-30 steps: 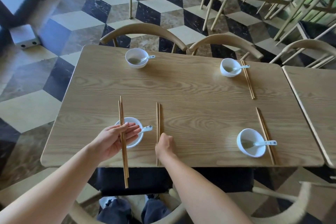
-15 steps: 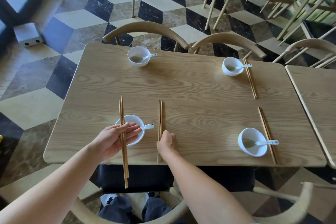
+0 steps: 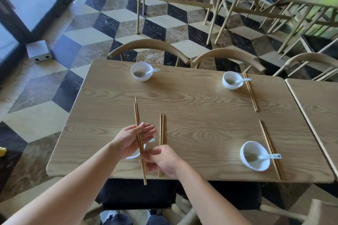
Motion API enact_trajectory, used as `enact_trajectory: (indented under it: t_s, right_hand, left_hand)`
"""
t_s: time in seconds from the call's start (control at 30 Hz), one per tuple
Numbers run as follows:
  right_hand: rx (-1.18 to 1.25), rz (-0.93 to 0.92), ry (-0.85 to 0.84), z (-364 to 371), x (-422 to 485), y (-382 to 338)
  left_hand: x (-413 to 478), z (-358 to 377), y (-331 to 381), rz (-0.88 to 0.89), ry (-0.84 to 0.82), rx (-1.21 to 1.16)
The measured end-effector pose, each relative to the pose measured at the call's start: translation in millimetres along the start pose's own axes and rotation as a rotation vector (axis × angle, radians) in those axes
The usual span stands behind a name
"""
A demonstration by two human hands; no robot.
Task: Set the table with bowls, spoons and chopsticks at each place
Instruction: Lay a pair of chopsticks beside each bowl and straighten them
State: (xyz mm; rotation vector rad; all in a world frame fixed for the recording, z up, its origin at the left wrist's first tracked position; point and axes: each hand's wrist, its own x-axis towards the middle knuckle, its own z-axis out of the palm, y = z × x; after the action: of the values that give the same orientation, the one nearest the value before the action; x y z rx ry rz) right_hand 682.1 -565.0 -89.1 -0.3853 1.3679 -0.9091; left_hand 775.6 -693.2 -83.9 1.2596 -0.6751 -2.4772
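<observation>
Head view: I see the left hand (image 3: pixel 128 140) at the table's (image 3: pixel 201 115) 7 o'clock, thumb clamped over a chopstick pair (image 3: pixel 136 113), tips toward 12. Right hand (image 3: pixel 166 162) at its 4 o'clock, fingers curled, pinching that pair's lower end. Second pair (image 3: pixel 161 128) lies flat just at 3 o'clock. Bowl (image 3: pixel 134 155) sits mostly hidden beneath the hands.

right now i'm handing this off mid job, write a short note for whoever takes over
Left hand grips a spare pair of chopsticks above the near-left bowl. Right hand reaches to that pair's lower part; grip unclear.
Done: all four bowls hold spoons; near-left pair, near-right pair and far-right pair lie beside their bowls.
Left: far-left bowl has no chopsticks; the spare pair likely goes there.
</observation>
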Motion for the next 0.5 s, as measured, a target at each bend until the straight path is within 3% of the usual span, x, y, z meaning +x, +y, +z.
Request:
enact_trajectory:
  t_s: [0.2,0.5]
  right_hand:
    - [0.027,-0.071,0.027,-7.0,-11.5,-11.5]
    - [-0.025,-0.032,-0.039,-16.0,-20.6,-14.9]
  left_hand:
    - [5.3,19.4,4.6,0.031,-0.01,0.028]
    - [16.0,20.7,9.9,0.045,-0.005,-0.016]
